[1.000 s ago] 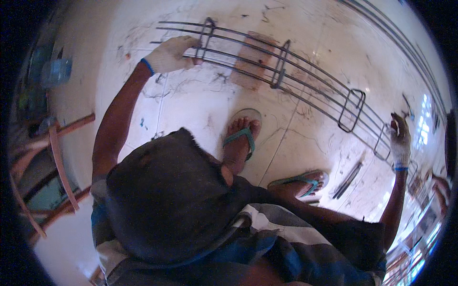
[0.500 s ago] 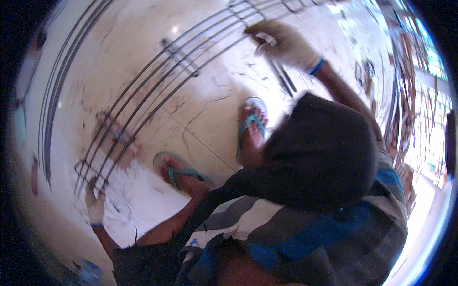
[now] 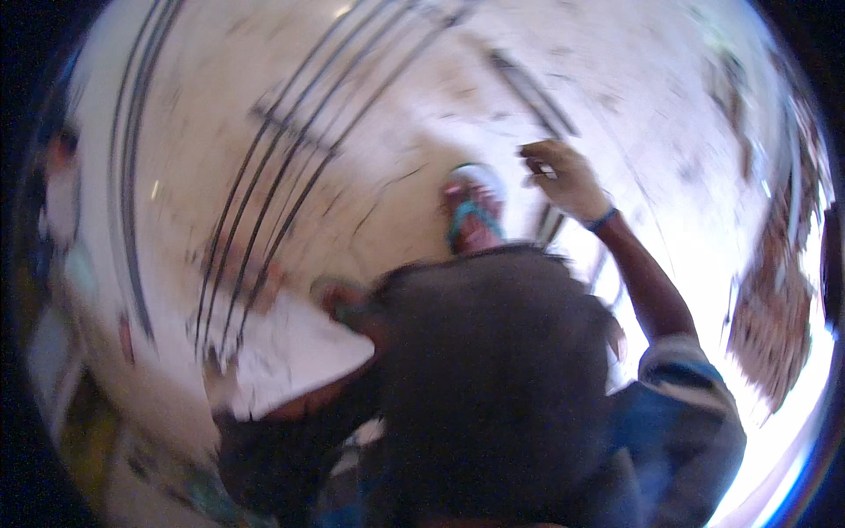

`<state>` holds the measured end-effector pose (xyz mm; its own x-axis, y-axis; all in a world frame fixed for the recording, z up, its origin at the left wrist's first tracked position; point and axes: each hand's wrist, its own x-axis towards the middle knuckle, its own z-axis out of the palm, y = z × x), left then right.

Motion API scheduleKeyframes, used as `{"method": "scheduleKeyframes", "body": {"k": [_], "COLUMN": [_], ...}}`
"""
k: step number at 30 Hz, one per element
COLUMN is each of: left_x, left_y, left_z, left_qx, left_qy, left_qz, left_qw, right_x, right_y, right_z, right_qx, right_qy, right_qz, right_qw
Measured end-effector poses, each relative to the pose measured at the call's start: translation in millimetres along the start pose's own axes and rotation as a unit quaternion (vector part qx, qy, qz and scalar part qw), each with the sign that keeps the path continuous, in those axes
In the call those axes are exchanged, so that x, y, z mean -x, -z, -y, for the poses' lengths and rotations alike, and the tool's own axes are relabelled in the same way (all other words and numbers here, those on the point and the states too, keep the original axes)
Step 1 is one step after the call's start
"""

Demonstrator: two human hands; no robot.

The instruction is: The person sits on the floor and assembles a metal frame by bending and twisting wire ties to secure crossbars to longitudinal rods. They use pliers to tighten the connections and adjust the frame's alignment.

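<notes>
A long cage of thin dark steel bars (image 3: 280,128) runs from the near left up to the top of the view, with crosswise ties along it. At its near end my gloved left hand (image 3: 220,380) is closed round the bars, though blurred. To the right, apart from the cage, my right hand (image 3: 568,183) is raised in a pale glove with a blue cuff. Its fingers are curled together with a dark tip at them; what they hold cannot be made out. A dark narrow shape (image 3: 550,224) shows just below this hand, and I cannot tell whether it is held.
Two dark bars (image 3: 532,92) lie on the pale, stained floor beyond my right hand. More long bars (image 3: 132,176) lie at the left. My sandalled foot (image 3: 475,211) and dark-clothed knee (image 3: 497,352) are in the middle. A brown heap (image 3: 775,326) lies at the far right.
My right hand has come away from the cage, down and to the right. My left hand stays at the cage's near end. The whole view has shifted and is blurred.
</notes>
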<state>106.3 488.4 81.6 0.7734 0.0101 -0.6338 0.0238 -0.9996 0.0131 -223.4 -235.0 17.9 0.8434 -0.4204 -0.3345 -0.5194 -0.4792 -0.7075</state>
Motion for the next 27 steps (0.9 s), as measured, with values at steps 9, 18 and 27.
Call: {"method": "scheduleKeyframes", "body": {"k": [9,18,27], "left_x": [91.9,161.8,119.8], "left_y": [-57.7,-101.4,-63.9], "left_z": [-136.7,-142.1,-153.0], "left_qx": [0.401,0.569,0.566], "left_qy": [0.016,0.100,-0.020], "left_qz": [0.212,0.260,0.211], "left_qw": [0.891,0.774,0.797], "right_x": [-140.9,-149.0,-108.6], "right_y": [-122.7,-215.0,-196.1], "right_z": [90.0,137.2,174.9], "right_qx": [0.048,0.137,-0.075], "right_qy": [0.413,0.536,0.294], "right_qz": [0.223,0.312,0.450], "right_qw": [0.882,0.772,0.840]}}
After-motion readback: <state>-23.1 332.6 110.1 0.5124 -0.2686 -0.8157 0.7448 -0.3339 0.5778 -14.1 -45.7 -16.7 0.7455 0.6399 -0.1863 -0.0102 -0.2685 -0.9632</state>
